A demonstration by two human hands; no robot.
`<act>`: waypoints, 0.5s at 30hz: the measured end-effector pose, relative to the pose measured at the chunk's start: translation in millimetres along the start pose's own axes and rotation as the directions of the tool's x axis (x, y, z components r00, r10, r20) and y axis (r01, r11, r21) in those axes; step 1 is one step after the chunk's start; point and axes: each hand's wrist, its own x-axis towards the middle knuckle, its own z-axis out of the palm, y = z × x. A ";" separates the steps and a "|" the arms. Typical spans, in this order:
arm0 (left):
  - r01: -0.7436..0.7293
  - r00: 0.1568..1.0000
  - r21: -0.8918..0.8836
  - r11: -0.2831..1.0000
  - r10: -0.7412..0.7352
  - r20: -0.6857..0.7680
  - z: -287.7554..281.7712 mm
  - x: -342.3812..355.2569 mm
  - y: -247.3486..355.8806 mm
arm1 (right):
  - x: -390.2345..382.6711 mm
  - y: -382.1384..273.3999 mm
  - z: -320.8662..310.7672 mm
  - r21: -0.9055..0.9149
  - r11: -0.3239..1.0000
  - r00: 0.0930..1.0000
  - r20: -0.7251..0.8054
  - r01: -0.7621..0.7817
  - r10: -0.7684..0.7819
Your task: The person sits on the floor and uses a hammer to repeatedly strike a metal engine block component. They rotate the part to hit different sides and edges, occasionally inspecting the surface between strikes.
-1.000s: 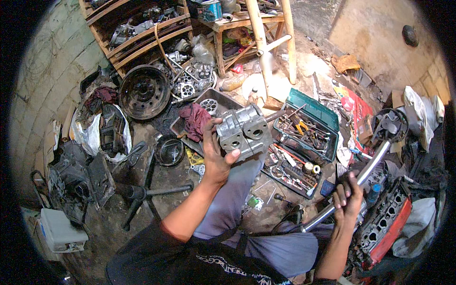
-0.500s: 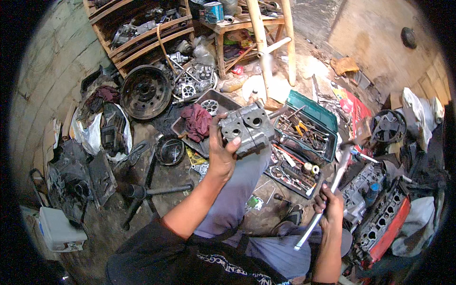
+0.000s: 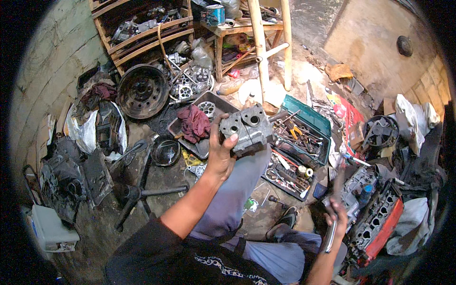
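Observation:
My left hand (image 3: 222,156) grips a grey cast-metal block (image 3: 247,132) with round ports in its upper face and a seam across its side. It is held up over my bent left knee. To the right, my right hand (image 3: 336,216) is closed around a long shiny metal bar (image 3: 329,237). Its lower end points down along my forearm, and its upper end is smeared by motion, so the tool's exact kind cannot be made out. The bar and the block are well apart. Behind the block lies a grey tray (image 3: 176,127) with a dark red rag (image 3: 194,123).
A green toolbox (image 3: 311,114) full of hand tools stands ahead right, its tool tray (image 3: 287,178) nearer me. Engine parts (image 3: 377,223) crowd my right side. A wheel rim (image 3: 142,92), a black-legged stand (image 3: 137,192) and a grey container (image 3: 54,230) are at left. Wooden shelves (image 3: 142,35) rise behind.
My right hand has moved slightly down and right, and the bar has swung to a steeper angle. The block stays in my left hand, nearly in place. The view has shifted slightly.

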 end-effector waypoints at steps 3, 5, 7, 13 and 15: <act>0.012 1.000 -0.028 1.000 -0.012 -0.013 7.3 6.9 2.2 | -11.7 -11.1 18.0 0.018 0.881 0.859 0.215 0.472 -0.465; -0.032 0.999 0.003 0.999 0.032 0.003 17.6 10.5 4.2 | -9.5 -20.7 7.7 0.195 0.832 0.734 0.397 0.519 -0.551; -0.085 0.996 0.068 0.994 0.085 0.008 24.3 13.0 11.7 | -10.3 -26.4 -12.7 0.235 0.816 0.722 0.382 0.528 -0.577; -0.076 0.996 0.109 0.991 0.070 0.053 32.6 32.6 -6.3 | -25.1 -26.4 18.5 -0.106 0.021 0.074 0.523 0.994 -0.849; -0.043 0.996 0.026 0.999 0.041 0.085 41.0 35.3 -5.0 | -27.4 -31.3 26.2 -0.190 -0.124 -0.010 0.508 0.974 -0.861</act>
